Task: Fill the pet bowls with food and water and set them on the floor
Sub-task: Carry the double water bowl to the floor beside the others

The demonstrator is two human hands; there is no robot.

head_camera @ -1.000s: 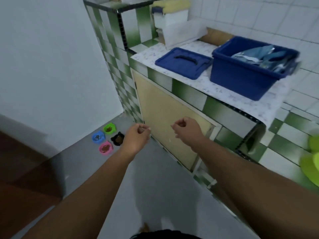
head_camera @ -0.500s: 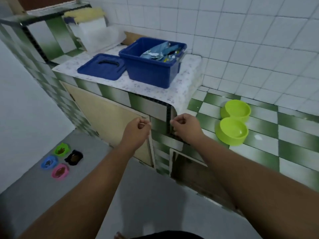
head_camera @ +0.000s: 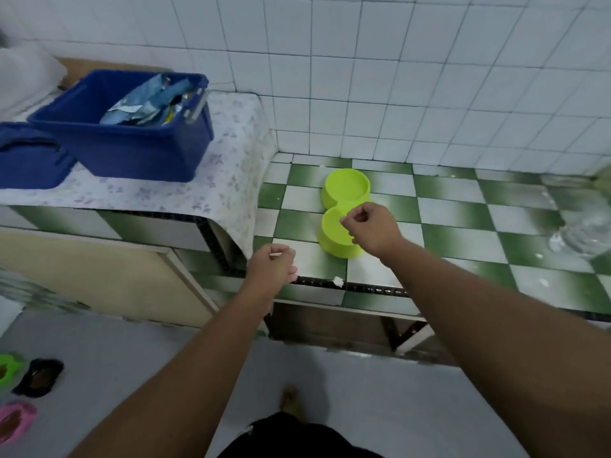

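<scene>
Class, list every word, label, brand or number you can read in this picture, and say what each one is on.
No text can be read.
foil packets in the blue bin: any print is too blurred to read.
lime-green bowls, blue lid, floor bowls: no lettering shows.

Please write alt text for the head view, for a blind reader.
A right hand, fingers curled, hovers over a lime-green double pet bowl on a green-checked tiled counter; the left hand, also curled, is near its edge.
</scene>
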